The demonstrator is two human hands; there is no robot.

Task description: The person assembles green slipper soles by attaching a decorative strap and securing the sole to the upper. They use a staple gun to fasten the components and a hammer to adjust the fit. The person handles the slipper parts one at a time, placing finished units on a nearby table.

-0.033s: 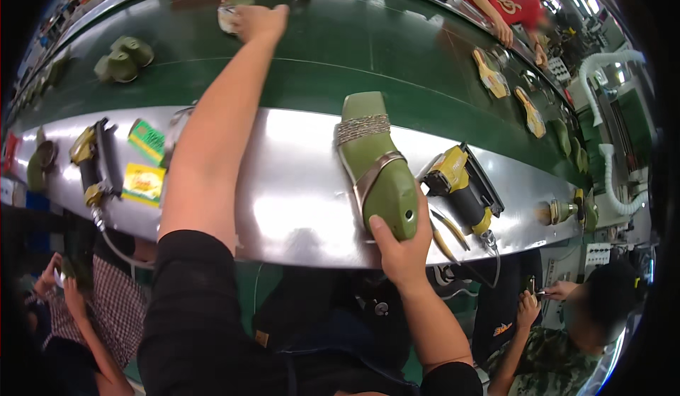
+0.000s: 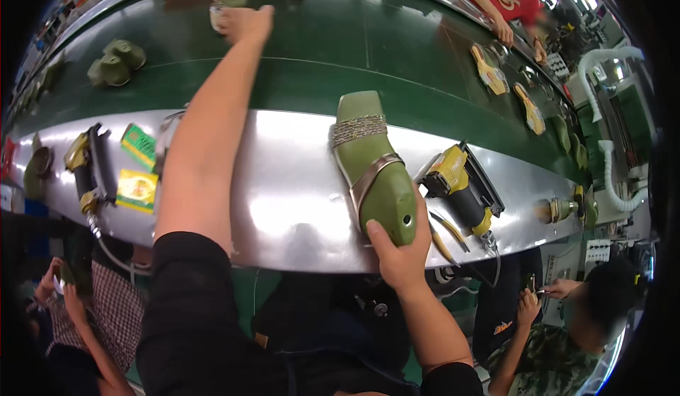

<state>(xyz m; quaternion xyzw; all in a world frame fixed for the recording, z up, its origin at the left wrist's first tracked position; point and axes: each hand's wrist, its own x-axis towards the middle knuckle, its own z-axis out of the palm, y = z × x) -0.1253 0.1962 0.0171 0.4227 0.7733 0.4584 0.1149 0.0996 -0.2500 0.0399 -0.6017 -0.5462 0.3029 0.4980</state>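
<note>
My right hand (image 2: 402,254) grips an olive-green shoe last (image 2: 379,176) by its heel end, thumb on the near left side. A braided glitter strap and a thin metallic strap cross the last, and a dark hole shows near its heel. My left arm stretches far over the green work surface. There my left hand (image 2: 246,25) has its fingers over a small white and green piece (image 2: 216,15). The thumb sticks out to the right, away from the piece. My fingers partly hide the piece, so its kind is unclear.
Yellow-black nail guns lie on the metal ledge (image 2: 276,183), one at right (image 2: 460,187), one at left (image 2: 83,166). Pliers (image 2: 448,236) lie beside the right one. Two small boxes (image 2: 137,190) sit left. Green lasts (image 2: 117,63) and yellowish soles (image 2: 489,70) are beyond. Other people work around.
My left hand has shifted slightly left, covering more of the white and green piece. The whole view has drifted a little. My right hand keeps its hold on the shoe last.
</note>
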